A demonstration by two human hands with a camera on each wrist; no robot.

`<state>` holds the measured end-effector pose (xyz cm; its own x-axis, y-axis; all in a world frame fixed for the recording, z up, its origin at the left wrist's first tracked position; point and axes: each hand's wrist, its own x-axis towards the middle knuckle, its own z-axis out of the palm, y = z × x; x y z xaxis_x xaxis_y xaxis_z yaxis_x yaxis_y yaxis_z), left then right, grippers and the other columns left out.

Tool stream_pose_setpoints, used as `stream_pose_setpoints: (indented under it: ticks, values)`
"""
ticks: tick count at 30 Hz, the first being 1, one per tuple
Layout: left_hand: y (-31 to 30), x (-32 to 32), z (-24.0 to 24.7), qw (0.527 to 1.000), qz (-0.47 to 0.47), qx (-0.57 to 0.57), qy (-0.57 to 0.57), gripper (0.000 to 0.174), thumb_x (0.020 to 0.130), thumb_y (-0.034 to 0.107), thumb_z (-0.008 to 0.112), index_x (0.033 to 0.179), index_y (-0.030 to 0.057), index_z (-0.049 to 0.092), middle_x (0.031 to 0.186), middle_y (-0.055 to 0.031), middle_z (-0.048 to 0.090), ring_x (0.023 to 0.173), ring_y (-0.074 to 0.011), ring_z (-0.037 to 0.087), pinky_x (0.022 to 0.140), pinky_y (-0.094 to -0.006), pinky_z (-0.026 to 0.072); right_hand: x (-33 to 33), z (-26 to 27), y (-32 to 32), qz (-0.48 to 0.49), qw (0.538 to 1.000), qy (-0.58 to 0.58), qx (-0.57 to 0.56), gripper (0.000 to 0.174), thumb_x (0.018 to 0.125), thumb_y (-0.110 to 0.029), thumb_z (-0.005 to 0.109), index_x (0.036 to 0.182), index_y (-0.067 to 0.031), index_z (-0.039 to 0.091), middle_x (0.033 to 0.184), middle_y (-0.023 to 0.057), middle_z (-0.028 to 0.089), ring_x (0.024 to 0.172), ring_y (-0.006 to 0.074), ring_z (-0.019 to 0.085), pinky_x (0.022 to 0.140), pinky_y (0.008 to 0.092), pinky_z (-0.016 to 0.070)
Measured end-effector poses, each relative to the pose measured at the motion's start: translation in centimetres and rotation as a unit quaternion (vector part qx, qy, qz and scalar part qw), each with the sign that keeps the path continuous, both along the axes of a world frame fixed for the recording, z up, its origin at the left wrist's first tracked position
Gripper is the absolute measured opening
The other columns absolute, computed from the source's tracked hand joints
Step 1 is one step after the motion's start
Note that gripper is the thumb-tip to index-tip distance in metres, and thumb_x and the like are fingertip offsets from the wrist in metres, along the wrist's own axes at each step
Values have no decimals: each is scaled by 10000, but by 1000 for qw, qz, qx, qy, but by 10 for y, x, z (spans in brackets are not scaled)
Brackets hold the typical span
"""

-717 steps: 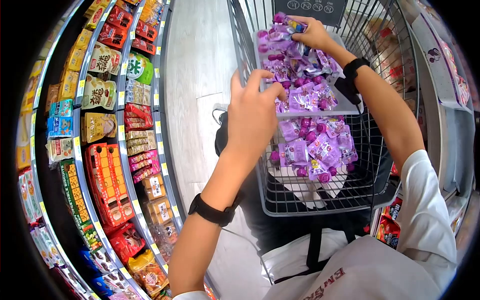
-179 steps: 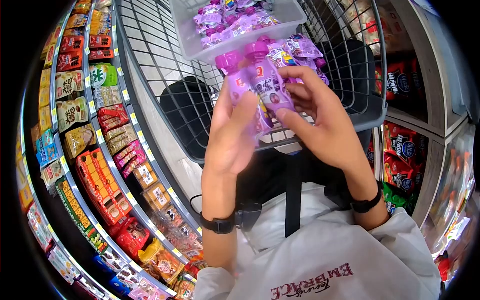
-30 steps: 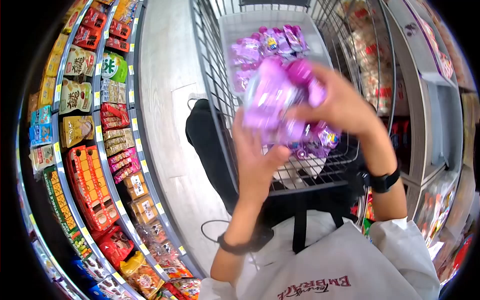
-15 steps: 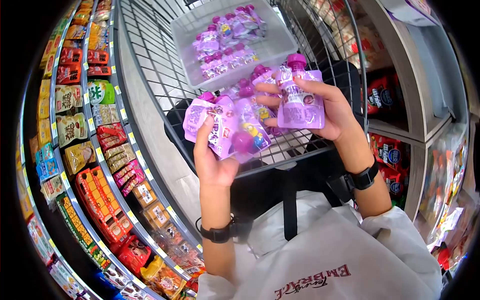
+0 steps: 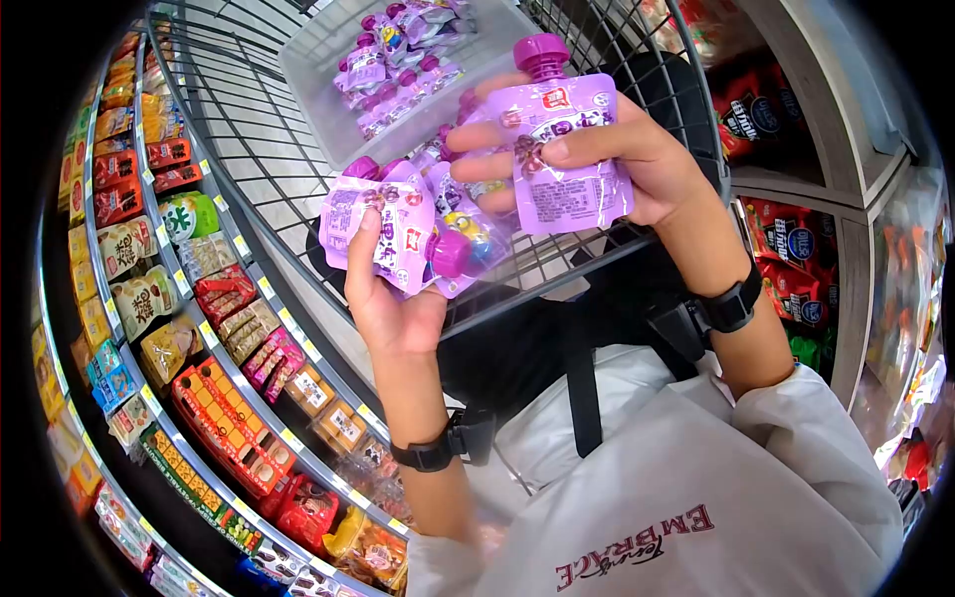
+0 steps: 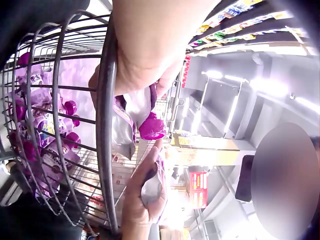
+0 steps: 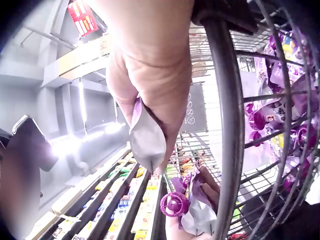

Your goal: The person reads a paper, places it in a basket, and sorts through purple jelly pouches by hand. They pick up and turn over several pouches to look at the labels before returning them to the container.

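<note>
Above the shopping cart's near rim [image 6: 106,130], the left hand [image 5: 403,316] grips a loose bunch of purple spouted pouches [image 5: 370,224], thumb across the front one. The right hand [image 5: 652,169] pinches a single capped pouch [image 5: 569,184] upright, thumb on its face. More pouches lie in the clear bin [image 5: 313,85] beyond. The left bunch, overlapping and slick-looking, could fan apart and drop one if that thumb eased.
</note>
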<state>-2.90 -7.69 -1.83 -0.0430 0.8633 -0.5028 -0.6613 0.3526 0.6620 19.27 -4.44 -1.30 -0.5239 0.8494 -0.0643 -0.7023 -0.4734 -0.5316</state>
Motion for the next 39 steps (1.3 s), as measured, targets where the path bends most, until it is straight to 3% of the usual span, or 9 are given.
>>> stream_pose_setpoints:
  ticks: [17,19,21,23,25,28,32,34,39]
  values:
    - [-2,-9,-5,998,12,11,-66,341,913,181,592,1227,55,557,1136,-97,651,1035,-228,638,900,-408,512,7,6,-2,2,992,-122,14,665,823,-113,655,1397,51,361,1314,326,494,1197,404,549,1004,478,466]
    - [-3,-7,-5,998,14,22,-57,353,912,215,601,1223,51,567,1134,-103,657,1042,-241,633,934,-435,490,9,7,-1,-63,919,-388,-13,631,833,-218,703,1328,71,440,1271,281,550,1140,338,598,993,405,463]
    - [-4,-8,-7,998,-9,29,-61,343,915,211,602,1221,59,570,1135,-101,658,1051,-241,632,933,-438,494,7,-17,2,-223,667,-687,186,749,792,-348,753,1321,78,438,1245,286,563,1156,334,578,999,402,434]
    - [-5,-5,-5,999,-28,1,-42,354,923,209,601,1238,54,555,1141,-105,655,1074,-243,630,942,-430,502,6,-8,-5,-283,620,-695,229,716,767,-371,774,1288,24,481,1195,256,591,1133,314,583,953,388,453]
    - [-7,-1,-8,997,-77,19,-17,371,920,206,613,1241,34,545,1164,-118,642,1074,-247,630,943,-420,505,-10,19,-9,-183,766,-583,198,621,777,-261,786,1290,-38,515,1293,125,552,1190,244,541,977,346,442]
    - [-11,0,-3,992,-121,34,-2,423,926,218,612,1284,20,502,1205,-132,619,1086,-250,623,943,-413,505,-40,31,-19,-62,766,-574,282,603,632,-216,875,1144,-58,598,1101,32,621,871,145,572,741,296,477]
    - [-10,1,-2,989,-142,40,-7,580,961,438,521,1351,19,432,1260,-137,582,1120,-257,606,949,-410,498,-47,13,-13,-88,694,-616,361,567,613,-182,876,1093,-53,602,963,25,582,809,140,534,706,277,470]
    - [-6,4,4,988,-147,50,-8,734,950,615,392,1368,12,412,1294,-143,559,1146,-260,590,962,-408,488,-44,9,-13,-51,743,-610,271,502,650,-107,837,1075,-39,579,957,21,570,817,109,540,684,247,470]
    - [-3,4,3,987,-119,50,-94,636,1003,546,317,1287,4,490,1210,-130,597,1093,-228,607,926,-383,501,-28,4,-7,-113,890,-420,140,371,741,-2,719,1068,-39,547,1002,21,613,922,91,609,757,215,511]
